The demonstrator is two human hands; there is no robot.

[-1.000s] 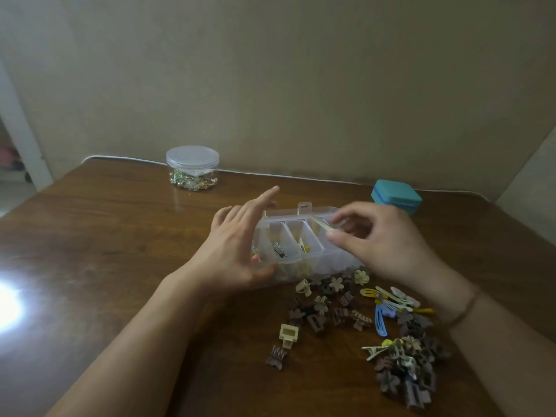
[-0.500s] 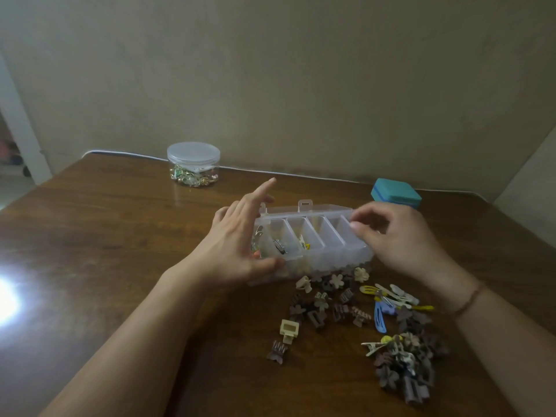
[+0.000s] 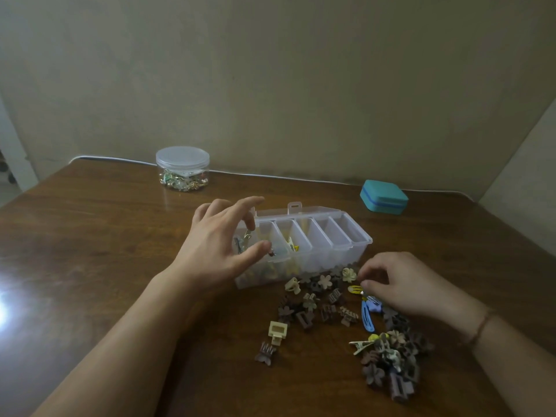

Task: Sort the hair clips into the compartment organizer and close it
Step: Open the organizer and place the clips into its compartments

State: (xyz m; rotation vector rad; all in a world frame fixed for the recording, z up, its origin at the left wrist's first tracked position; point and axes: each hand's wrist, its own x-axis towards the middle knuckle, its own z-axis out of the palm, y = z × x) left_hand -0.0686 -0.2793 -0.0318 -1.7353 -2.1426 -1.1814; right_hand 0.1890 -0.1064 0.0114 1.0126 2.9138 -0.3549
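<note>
The clear compartment organizer [image 3: 337, 245] stands open on the wooden table, a few clips in its left compartments and the right ones bare. My left hand [image 3: 216, 251] grips its left end, thumb on the front wall and index finger curled over the rim. My right hand [image 3: 403, 284] is down at the loose clips in front of the box, fingertips pinching a yellow snap clip [image 3: 354, 289] that lies on the table. A blue snap clip [image 3: 367, 319] lies just below it. Brown and cream claw clips [image 3: 313, 299] are scattered in front of the organizer.
A denser heap of brown clips [image 3: 391, 359] sits at the near right. A cream square clip [image 3: 277, 331] lies apart to the left. A lidded clear jar [image 3: 182, 168] and a teal case [image 3: 384, 196] stand by the far edge, along a white cable [image 3: 270, 175].
My right hand dropped a pale clip into the organizer, then came down from its right end to the loose clips. My left hand's index finger curled onto the rim.
</note>
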